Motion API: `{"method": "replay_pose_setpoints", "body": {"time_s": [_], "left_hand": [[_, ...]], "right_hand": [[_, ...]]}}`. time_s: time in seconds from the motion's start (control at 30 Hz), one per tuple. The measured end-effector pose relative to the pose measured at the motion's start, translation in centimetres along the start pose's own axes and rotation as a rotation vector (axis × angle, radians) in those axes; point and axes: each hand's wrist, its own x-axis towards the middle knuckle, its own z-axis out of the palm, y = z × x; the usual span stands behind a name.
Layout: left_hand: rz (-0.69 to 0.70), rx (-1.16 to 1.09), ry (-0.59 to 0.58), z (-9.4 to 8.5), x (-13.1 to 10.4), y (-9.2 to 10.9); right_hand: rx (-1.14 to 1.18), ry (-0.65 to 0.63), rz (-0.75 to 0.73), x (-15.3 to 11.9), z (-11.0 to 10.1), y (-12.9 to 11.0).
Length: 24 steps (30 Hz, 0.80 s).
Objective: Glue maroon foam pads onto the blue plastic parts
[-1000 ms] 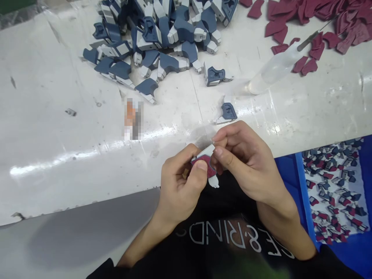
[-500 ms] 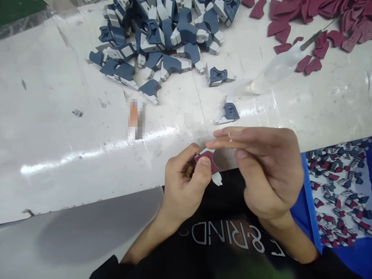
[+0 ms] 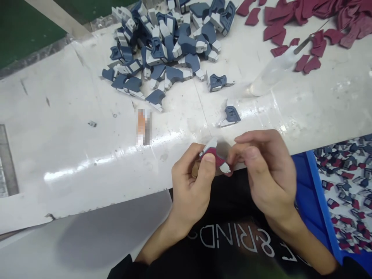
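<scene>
My left hand (image 3: 192,186) is closed around a small plastic part (image 3: 218,159) with white ends and a dark red panel on top. The left thumb presses on the red panel, and a white tip juts out toward my right hand. Close to the right side of that part is my right hand (image 3: 270,174), its fingers bent and partly apart, with nothing visible in them. I cannot tell whether its fingertips touch the part. On the table just beyond lies a blue-grey and white part (image 3: 231,114), with a similar part (image 3: 217,82) behind it.
A heap of blue-grey and white parts (image 3: 177,46) covers the back middle of the white table (image 3: 81,155). Many dark red panels (image 3: 299,11) lie at back right, near a translucent bottle (image 3: 267,75) with a thin metal tip. A blue bin (image 3: 324,201) at right holds assembled parts.
My right hand has lowered from above the part to its right side, its straight fingers now bent. The left hand still holds the part, turned slightly. The camera view has shifted a little.
</scene>
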Motion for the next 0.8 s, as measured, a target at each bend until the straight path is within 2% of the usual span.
{"method": "replay_pose_setpoints", "body": {"time_s": [0.17, 0.4, 0.57, 0.7, 0.8], "left_hand": [[-0.024, 0.013, -0.034, 0.9, -0.3, 0.7], [-0.125, -0.020, -0.184, 1.7, -1.4, 0.6], [-0.168, -0.047, -0.287, 1.4, -0.7, 0.5], [-0.107, -0.048, -0.335, 1.4, -0.2, 0.3], [-0.071, -0.044, -0.331, 1.5, -0.3, -0.1]], "right_hand": [[-0.054, 0.037, 0.007, 0.1, 1.0, 0.4], [-0.079, 0.219, -0.060, 0.5, 0.9, 0.2], [-0.111, 0.105, -0.058, 0.9, -0.5, -0.3], [-0.160, 0.017, -0.077, 0.8, -1.1, -0.7], [-0.168, 0.012, -0.081, 0.8, -1.1, -0.8]]}}
